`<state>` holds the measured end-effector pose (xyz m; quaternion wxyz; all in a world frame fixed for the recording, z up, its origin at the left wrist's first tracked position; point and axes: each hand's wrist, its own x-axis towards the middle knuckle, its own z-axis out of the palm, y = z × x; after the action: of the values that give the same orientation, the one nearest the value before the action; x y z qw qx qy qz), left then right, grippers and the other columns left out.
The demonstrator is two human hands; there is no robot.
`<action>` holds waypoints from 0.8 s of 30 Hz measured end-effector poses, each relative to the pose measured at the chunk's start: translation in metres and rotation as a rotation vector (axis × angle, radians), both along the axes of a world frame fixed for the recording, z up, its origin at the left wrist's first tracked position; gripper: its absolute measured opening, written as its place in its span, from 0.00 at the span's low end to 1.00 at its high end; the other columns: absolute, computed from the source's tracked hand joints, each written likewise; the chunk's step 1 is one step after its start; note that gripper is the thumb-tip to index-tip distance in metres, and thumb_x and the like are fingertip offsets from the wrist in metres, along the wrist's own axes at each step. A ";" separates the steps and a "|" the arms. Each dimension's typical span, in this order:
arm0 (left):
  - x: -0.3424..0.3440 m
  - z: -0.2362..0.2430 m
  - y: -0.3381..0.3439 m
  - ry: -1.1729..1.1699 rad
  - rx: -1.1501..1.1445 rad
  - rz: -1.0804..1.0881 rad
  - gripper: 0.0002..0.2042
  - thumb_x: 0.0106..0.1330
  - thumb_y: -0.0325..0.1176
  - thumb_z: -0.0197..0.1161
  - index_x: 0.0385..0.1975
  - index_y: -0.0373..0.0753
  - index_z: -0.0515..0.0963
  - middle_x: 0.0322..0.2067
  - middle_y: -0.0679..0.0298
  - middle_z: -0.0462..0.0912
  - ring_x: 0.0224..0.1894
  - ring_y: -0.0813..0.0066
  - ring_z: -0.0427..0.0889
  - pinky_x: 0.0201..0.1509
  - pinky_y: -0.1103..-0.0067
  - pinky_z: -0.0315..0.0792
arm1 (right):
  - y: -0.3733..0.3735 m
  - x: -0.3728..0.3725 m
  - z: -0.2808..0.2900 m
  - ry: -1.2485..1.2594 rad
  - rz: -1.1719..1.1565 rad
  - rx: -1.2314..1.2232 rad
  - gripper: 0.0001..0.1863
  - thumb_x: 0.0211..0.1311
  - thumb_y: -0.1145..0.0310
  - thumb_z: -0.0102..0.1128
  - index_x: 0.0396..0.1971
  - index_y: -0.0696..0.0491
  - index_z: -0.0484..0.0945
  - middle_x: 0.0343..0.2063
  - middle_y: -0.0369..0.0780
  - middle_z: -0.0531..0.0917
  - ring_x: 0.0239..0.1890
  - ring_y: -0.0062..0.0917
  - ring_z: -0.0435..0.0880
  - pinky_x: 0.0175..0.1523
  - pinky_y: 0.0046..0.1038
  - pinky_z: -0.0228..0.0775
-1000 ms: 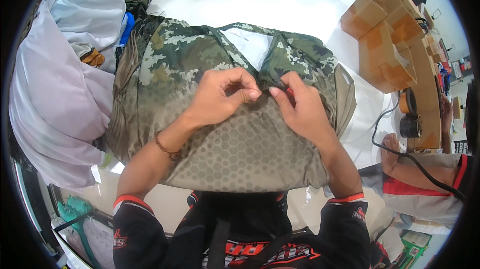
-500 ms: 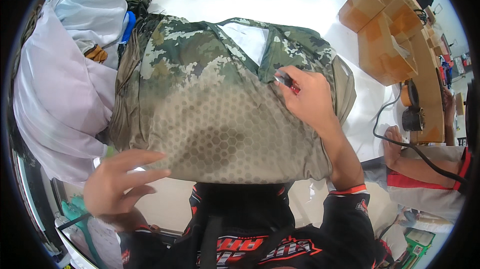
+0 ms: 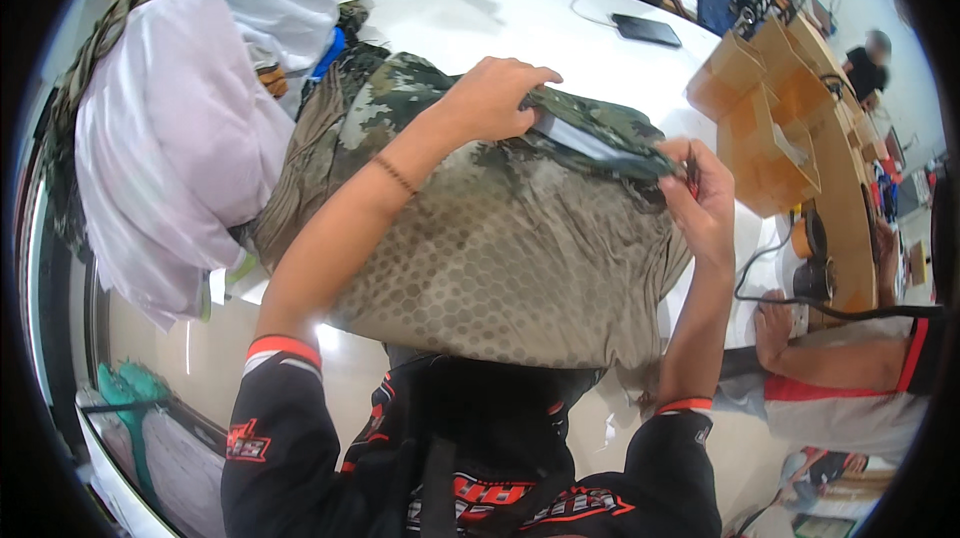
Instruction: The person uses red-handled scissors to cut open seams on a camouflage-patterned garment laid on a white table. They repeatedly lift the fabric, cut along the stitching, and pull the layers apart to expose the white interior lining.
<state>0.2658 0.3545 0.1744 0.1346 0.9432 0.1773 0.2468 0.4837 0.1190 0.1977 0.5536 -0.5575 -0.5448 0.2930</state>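
A garment [image 3: 480, 258], green camouflage at the top fading to tan with hexagons, lies over the white table's near side. My left hand [image 3: 497, 98] grips its folded upper edge near the middle. My right hand [image 3: 700, 193] pinches the collar-like edge [image 3: 615, 143] at the right, a small red item partly hidden in its fingers. A pale inner strip shows along the fold between the hands.
Piled white and camouflage cloth [image 3: 170, 138] lies left. A phone [image 3: 645, 30] with a cable, cardboard boxes [image 3: 750, 138] and tape rolls [image 3: 810, 238] are right. Another person's arm [image 3: 830, 358] rests at the right; someone [image 3: 865, 68] stands farther back.
My left hand has moved from low at the left up to the garment's top edge. My right hand has shifted rightward, and the opening is now folded into a narrow strip.
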 end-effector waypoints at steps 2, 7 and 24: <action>-0.001 -0.001 0.011 0.187 -0.003 0.063 0.20 0.53 0.27 0.69 0.49 0.42 0.85 0.48 0.59 0.87 0.53 0.55 0.83 0.60 0.62 0.74 | -0.015 0.012 -0.001 0.026 0.055 -0.041 0.08 0.63 0.80 0.63 0.41 0.58 0.77 0.40 0.36 0.80 0.34 0.10 0.71 0.38 0.14 0.61; -0.054 -0.013 0.059 0.202 0.253 0.209 0.12 0.52 0.31 0.67 0.38 0.43 0.87 0.36 0.58 0.88 0.45 0.55 0.86 0.52 0.64 0.79 | -0.027 0.025 -0.011 -0.052 0.290 0.075 0.08 0.64 0.77 0.63 0.41 0.56 0.76 0.38 0.37 0.82 0.34 0.15 0.73 0.36 0.17 0.60; -0.205 -0.010 -0.019 -0.353 -0.251 0.562 0.13 0.62 0.25 0.69 0.48 0.34 0.83 0.43 0.62 0.88 0.43 0.76 0.86 0.46 0.80 0.79 | -0.011 0.014 0.025 -0.525 0.511 -0.232 0.19 0.47 0.69 0.83 0.36 0.60 0.84 0.27 0.37 0.83 0.25 0.15 0.75 0.31 0.18 0.65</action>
<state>0.0606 0.3351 0.1643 0.2048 0.7766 0.4326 0.4095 0.4975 0.1080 0.2226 0.2377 -0.5188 -0.7526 0.3284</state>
